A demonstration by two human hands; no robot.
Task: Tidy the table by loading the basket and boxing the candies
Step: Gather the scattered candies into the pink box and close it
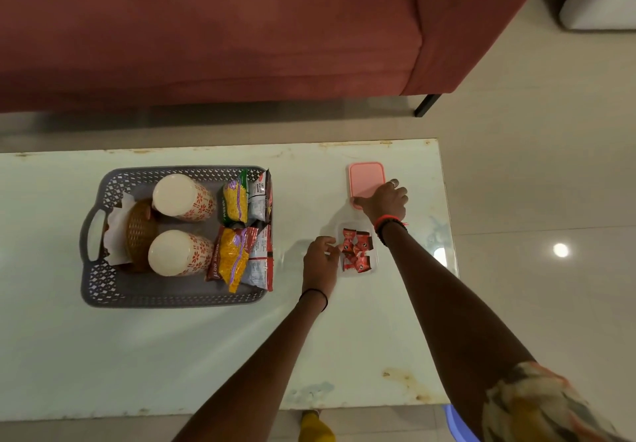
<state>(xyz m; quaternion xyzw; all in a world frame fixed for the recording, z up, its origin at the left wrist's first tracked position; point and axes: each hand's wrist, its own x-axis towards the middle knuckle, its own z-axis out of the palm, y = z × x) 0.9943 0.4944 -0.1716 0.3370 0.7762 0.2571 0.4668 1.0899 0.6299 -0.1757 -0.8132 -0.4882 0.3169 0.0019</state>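
1. Head view, looking down on a pale worktop point(172, 355) with a red sofa point(206, 28) beyond it: the grey basket point(103, 283) on the left looks fully loaded, with two patterned cups point(182, 197), a small wicker holder point(139, 231) and several snack packets point(235, 200) standing in it
2. The clear box point(373, 267) sits to the right of the basket, well apart from it, and the red wrapped candies point(358, 248) are all lying inside; I see none loose on the worktop
3. The pink lid point(366, 180) lies flat just beyond the box, on its far side, its long axis running away from the person, roughly in line with the box
4. The right hand point(385, 200) has reached over the box to the lid's near edge, fingers curled down and thumb at the edge; it seems to be taking hold, though whether the grip has closed on it I cannot tell
5. The left hand point(320, 262) is at the box's left wall, fingertips touching or nearly touching a candy by the rim; it may be steadying the box, and I cannot tell if it holds anything
6. My judgement: only the closing is left, so the lid must come straight back toward the person, onto the box just below the right hand
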